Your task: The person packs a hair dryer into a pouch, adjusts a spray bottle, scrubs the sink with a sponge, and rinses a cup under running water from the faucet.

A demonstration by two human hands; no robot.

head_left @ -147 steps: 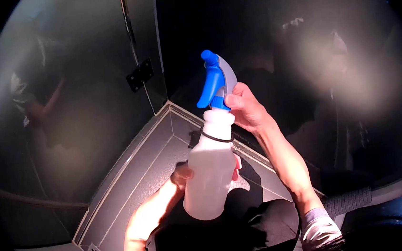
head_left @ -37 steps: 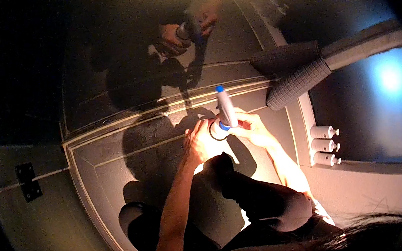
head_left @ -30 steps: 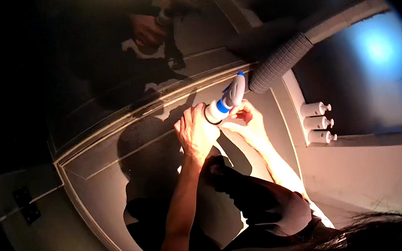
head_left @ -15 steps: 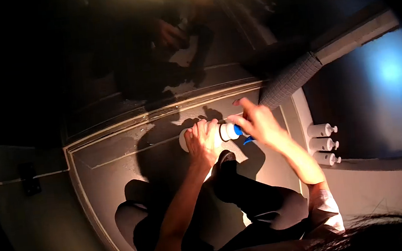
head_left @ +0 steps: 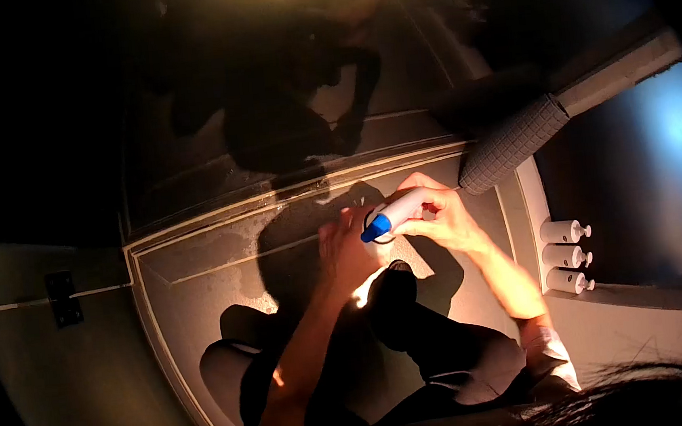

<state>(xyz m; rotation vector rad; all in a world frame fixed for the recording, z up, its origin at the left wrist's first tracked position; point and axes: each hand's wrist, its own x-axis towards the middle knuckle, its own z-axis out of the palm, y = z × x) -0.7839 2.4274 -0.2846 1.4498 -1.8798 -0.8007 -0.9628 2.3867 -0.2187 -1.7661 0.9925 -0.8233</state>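
At frame centre, the spray bottle is held: the left hand grips its body, the right hand its trigger head. The head appears seated; remaining tightening cannot be determined. Three pump bottles occupy the frame's right side.

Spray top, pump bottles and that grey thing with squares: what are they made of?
The spray top looks like smooth, hard plastic, evenly white with a blue nozzle. The pump bottles are probably plastic too: their white sides look smooth. The grey thing could be fabric or rubber; its matt, squared surface doesn't settle which.
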